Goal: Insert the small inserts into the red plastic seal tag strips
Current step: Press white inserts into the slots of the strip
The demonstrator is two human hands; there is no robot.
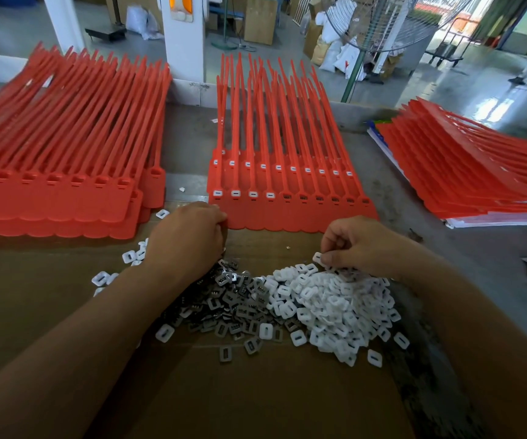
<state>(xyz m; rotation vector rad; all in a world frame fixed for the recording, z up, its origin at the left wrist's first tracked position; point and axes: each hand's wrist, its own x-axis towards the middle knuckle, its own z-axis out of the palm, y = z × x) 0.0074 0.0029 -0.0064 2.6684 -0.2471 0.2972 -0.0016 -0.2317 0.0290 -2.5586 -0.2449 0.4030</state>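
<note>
A sheet of joined red seal tag strips [287, 210] lies in front of me, its four left sockets filled with white inserts and the rest showing dark metal. A heap of grey metal inserts [233, 299] and a heap of white plastic inserts [328, 299] lie on cardboard. My left hand [189, 236] rests curled over the metal heap by the sheet's near-left corner; what its fingers hold is hidden. My right hand [360, 245] pinches a white insert [317, 257] at the top of the white heap.
A thick stack of red strips [59, 191] lies at the left and another stack [464, 172] at the right on papers. Brown cardboard [255, 391] covers the table. A white pillar, a fan and boxes stand beyond the far edge.
</note>
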